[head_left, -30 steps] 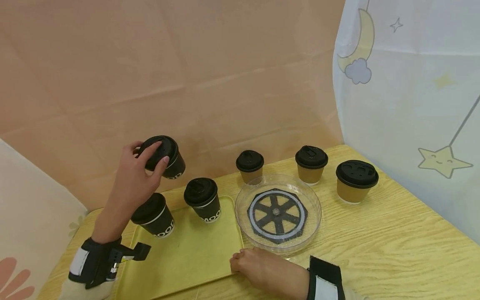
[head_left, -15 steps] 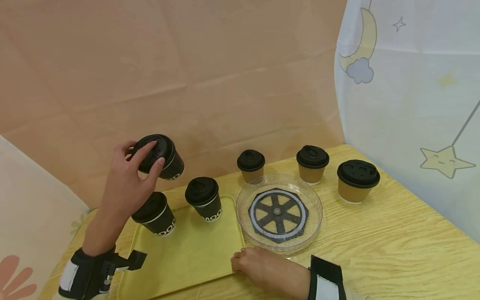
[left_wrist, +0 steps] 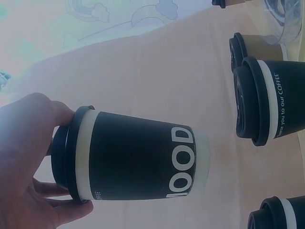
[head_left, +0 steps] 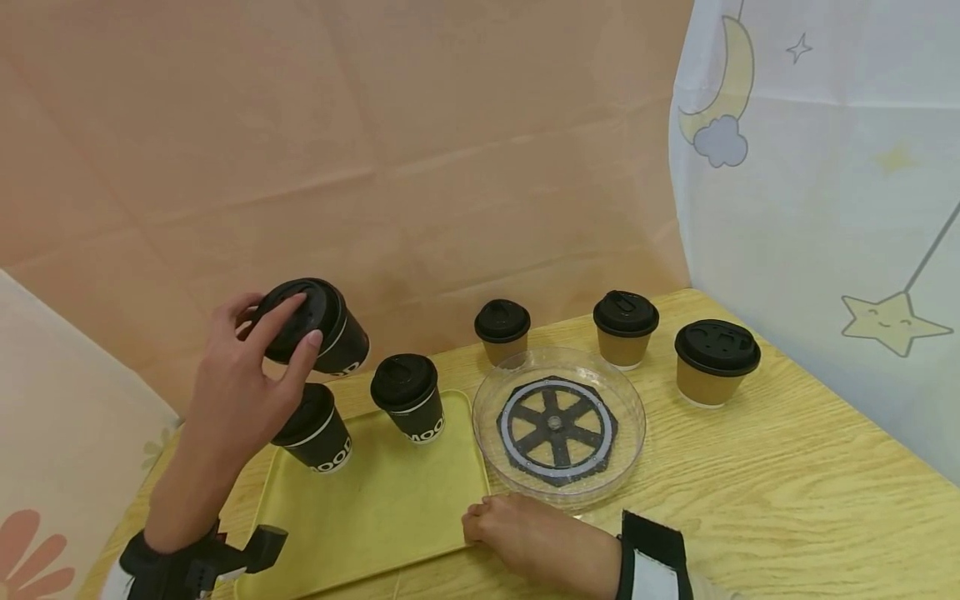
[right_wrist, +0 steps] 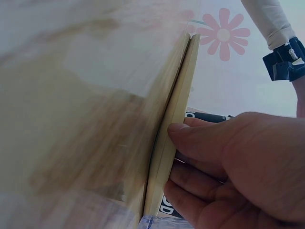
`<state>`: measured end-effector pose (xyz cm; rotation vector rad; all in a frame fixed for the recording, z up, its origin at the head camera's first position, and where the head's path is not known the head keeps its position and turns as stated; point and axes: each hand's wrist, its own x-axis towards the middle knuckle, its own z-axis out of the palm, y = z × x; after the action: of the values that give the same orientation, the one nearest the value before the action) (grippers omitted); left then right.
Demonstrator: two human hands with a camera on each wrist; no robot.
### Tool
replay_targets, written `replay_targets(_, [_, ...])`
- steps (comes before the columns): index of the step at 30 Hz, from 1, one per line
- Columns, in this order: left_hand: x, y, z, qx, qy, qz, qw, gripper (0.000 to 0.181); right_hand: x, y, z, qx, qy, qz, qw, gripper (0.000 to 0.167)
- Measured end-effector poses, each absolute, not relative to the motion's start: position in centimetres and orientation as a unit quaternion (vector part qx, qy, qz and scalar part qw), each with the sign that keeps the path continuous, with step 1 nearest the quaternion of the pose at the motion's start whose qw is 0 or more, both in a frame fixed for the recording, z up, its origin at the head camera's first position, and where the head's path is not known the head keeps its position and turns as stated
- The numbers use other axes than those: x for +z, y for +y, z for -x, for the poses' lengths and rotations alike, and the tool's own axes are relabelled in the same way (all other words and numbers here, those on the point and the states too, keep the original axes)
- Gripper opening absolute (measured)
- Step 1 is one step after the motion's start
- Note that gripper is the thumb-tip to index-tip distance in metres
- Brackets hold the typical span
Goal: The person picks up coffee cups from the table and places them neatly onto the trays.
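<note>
W/ 2 blk cups on the tray, the 3rd cup is midair, not yet down, my L grip pinching its lid, R grip pinching tray edge.

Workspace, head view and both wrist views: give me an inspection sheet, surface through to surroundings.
Surface: wood-grain table bearing a yellow tray.
Job's things: raised black cup, lidded; two black lidded cups on the tray.
Clutter: clear round dish with a dark spoked disc; three brown lidded cups.
Grippers: left hand holds the raised cup by its lid; right hand pinches the tray's near right corner.
Cables: nothing seen.
Surroundings: tan backdrop behind; printed white sheets at both sides.
</note>
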<state>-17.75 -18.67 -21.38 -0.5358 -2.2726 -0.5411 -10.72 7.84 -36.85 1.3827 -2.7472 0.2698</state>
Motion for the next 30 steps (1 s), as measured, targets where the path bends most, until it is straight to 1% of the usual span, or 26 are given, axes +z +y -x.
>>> replay_targets(10, [-21.6,-18.7,16.1,-0.226,-0.875,0.214,0.37,0.041,-36.9,7.9,10.8,0.095,-0.89,-0.446,0.023,0.024])
replay_targets(27, [-23.3,-18.8,13.3,-0.242,-0.865,0.218,0.382,0.036,-37.0,7.8,10.7,0.092,-0.89,-0.446,0.02,0.02])
replay_targets(30, [-23.7,-18.8,12.9,-0.236,-0.868,0.213,0.382,0.036,-36.9,7.9,10.8,0.096,-0.89,-0.445,0.012,0.019])
